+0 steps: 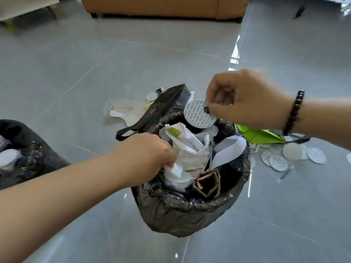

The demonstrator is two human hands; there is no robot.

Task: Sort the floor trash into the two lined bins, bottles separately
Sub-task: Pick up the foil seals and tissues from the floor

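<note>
Underfoot glossy grey tile floor [133, 59], tan sofa [165, 6] behind

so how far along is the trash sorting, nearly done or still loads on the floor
Roughly midway. Done: the centre bin is already packed with paper, plastic bags and a cardboard tube. In hand: the right hand pinches a round seal disc over it, while the left hand grips white paper inside. Left: more seal discs, a green bag and a clear wrapper on the floor.
</note>
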